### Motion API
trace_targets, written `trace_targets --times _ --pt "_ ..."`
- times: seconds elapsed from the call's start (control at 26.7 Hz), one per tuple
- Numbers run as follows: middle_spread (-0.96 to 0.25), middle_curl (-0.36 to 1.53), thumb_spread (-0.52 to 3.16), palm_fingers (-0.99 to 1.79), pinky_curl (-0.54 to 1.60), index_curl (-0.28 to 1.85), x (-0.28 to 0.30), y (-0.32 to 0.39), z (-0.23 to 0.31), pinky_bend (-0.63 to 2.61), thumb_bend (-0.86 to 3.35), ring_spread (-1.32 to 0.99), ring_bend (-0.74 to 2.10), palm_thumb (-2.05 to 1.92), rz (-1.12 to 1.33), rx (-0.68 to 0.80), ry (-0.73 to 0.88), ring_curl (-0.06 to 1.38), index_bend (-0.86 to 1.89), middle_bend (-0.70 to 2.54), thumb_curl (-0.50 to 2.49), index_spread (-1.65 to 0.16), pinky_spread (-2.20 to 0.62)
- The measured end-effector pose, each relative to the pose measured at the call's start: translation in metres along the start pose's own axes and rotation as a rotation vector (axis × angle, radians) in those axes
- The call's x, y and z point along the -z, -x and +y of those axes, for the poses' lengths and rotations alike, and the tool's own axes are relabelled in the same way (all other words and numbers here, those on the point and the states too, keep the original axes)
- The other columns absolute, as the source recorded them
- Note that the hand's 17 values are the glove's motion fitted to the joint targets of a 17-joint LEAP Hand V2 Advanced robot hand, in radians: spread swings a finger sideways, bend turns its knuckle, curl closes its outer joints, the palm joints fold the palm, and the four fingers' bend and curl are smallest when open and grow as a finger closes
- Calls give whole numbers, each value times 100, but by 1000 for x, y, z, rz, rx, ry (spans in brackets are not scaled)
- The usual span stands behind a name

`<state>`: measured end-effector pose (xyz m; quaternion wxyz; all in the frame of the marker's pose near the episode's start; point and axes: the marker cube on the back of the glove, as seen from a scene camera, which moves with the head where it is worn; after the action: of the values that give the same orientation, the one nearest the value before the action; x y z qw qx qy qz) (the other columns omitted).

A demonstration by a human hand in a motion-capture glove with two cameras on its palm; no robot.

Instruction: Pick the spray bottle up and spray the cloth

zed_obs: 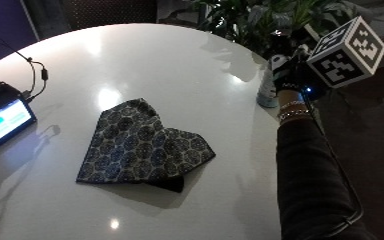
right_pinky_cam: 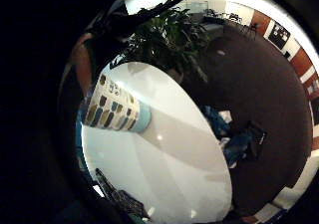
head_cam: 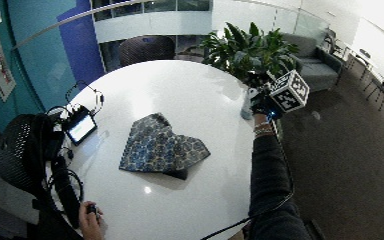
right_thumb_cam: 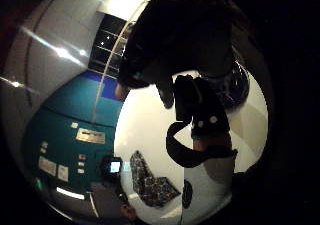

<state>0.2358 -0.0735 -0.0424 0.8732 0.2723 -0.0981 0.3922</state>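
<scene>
The cloth [zed_obs: 142, 147] lies folded mid-table, soft and limp. At the table's edge your right hand [zed_obs: 290, 75] reaches the spray bottle [zed_obs: 267, 90] (whether fingers wrap it, I cannot tell). It looks light, smooth plastic; take it below the trigger.

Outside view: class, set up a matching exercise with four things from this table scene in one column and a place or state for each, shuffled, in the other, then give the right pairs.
Things:
1. cloth
2. spray bottle
3. small screen
4. hand

Places or states:
A. at the table's edge near the plant, upright
B. folded, lying near the middle of the table
C. gloved, at the bottle
D. lit, at the table's edge away from the bottle, with cables

Pairs: 1-B, 2-A, 3-D, 4-C
</scene>
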Motion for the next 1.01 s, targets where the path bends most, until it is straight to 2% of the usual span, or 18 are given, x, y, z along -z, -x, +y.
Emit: trace_targets --times 0.23,0.41,0.64,0.79,1.01 --pt "-1 33 123 64 33 28 -21 -6 3 25 4 -3 38 76 -192 -70 20 31 14 21 30 -29 20" --pt "-4 36 121 75 32 27 -29 -15 9 21 4 -4 37 81 -291 -77 -54 31 14 29 32 -30 20" --pt "-12 39 119 99 27 35 -29 -2 14 11 4 -8 28 87 -397 -3 -207 30 35 35 34 -29 14" --pt "-14 41 121 121 31 36 -18 23 10 26 4 -12 39 88 -382 71 -330 34 24 35 35 -28 1" --pt "-16 43 125 128 36 38 2 54 5 37 2 -14 45 88 -400 139 -406 39 17 35 35 -27 -11"
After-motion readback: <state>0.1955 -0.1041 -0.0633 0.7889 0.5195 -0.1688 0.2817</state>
